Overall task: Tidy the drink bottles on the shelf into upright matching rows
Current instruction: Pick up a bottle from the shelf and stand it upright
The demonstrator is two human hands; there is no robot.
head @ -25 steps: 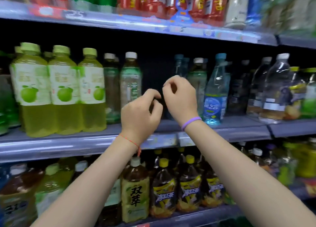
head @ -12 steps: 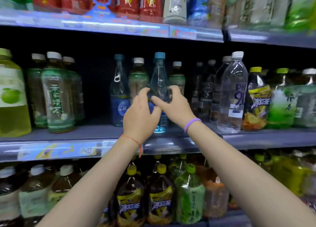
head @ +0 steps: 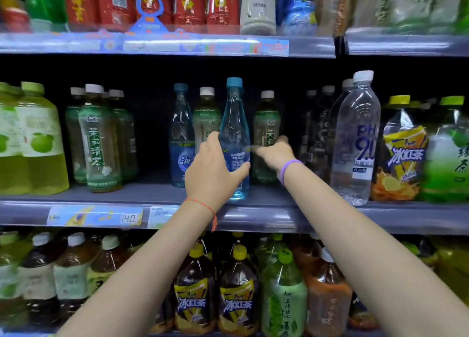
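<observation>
On the middle shelf, green tea bottles form a row at the left, while a second blue bottle waits further back. The left hand wraps the front blue water bottle at its label – likely to slide it into line with its match – and the right hand, blurred, reaches toward a stray green tea bottle; its grip cannot be told
</observation>
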